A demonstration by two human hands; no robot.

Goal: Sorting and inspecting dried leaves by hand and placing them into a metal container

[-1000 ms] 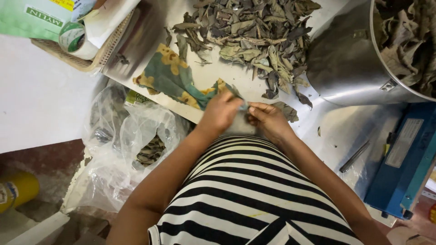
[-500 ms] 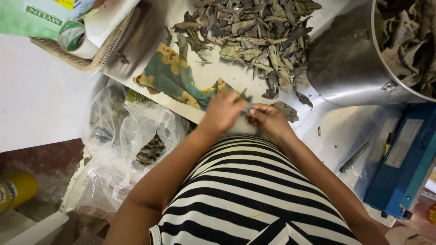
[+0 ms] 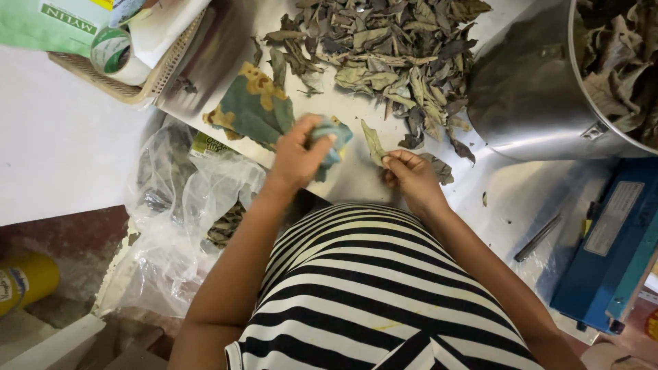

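Note:
My left hand (image 3: 296,156) grips a bunched end of a teal and yellow cloth (image 3: 250,109) that trails back across the white table (image 3: 62,151). My right hand (image 3: 410,177) pinches a single dried leaf (image 3: 373,142) by its lower end, holding it upright near the table's front edge. A large heap of dried grey-green leaves (image 3: 394,51) lies just beyond both hands. Both hands sit in front of my striped shirt.
A steel pot (image 3: 548,96) full of dried leaves stands at the right. A blue machine (image 3: 617,253) and a dark pen (image 3: 538,238) lie at the lower right. A clear plastic bag (image 3: 185,199) hangs off the left edge; a basket with tape (image 3: 116,58) sits upper left.
My hands have separated. The left hand lifted the cloth end up and left, and the right hand now holds one leaf apart from it.

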